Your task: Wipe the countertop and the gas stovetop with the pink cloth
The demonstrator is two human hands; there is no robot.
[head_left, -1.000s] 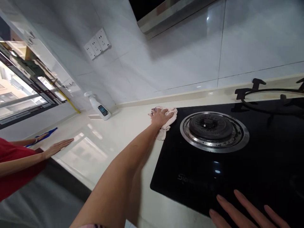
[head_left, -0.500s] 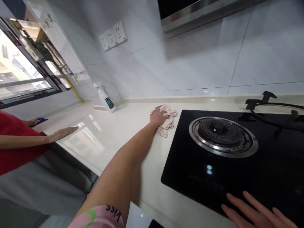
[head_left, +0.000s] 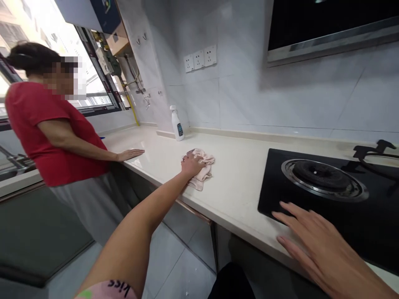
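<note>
My left hand [head_left: 190, 165] presses down on a crumpled pale pink cloth [head_left: 202, 171] on the cream countertop [head_left: 237, 182], well left of the black glass hob [head_left: 327, 207]. The fingers curl over the cloth. Flat and spread, my right hand [head_left: 311, 241] rests at the hob's front left corner and holds nothing. A round steel burner [head_left: 324, 178] sits beyond it.
A white spray bottle [head_left: 176, 123] stands by the tiled wall. Another person in a red shirt [head_left: 46, 133] stands at the left with a flat hand [head_left: 129, 154] on the counter. Black pan supports [head_left: 374, 151] lie at the far right. A range hood [head_left: 327, 29] hangs above.
My left hand has slid the cloth leftward, away from the hob's edge. The view has swung left and back, bringing the other person's body into sight. More of my right hand shows.
</note>
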